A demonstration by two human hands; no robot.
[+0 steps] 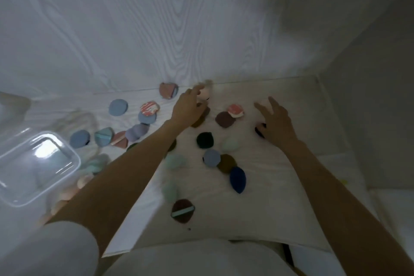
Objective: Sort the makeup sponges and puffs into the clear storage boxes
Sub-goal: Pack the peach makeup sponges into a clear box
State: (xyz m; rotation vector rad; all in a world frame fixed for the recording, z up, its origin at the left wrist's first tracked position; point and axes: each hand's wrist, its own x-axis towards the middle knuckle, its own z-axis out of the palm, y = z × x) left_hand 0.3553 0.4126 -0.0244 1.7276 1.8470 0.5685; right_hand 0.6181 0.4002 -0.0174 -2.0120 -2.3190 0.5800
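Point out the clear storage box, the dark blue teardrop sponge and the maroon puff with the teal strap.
clear storage box (67, 159): head view, on its near right rim.
dark blue teardrop sponge (238, 179): head view, middle of its body.
maroon puff (182, 205): head view, on the maroon face above the strap.

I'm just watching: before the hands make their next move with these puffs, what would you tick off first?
1. Left hand has a puff: cannot tell; its blurred fingers are at a pale pink puff.
2. Right hand free: ok, fingers spread, hovering over a dark puff.
3. Clear box within reach: ok, at the person's left.
4. Box open: cannot tell; glare hides it.
5. Puffs left to sort: not ok, many lie loose, such as the navy sponge.
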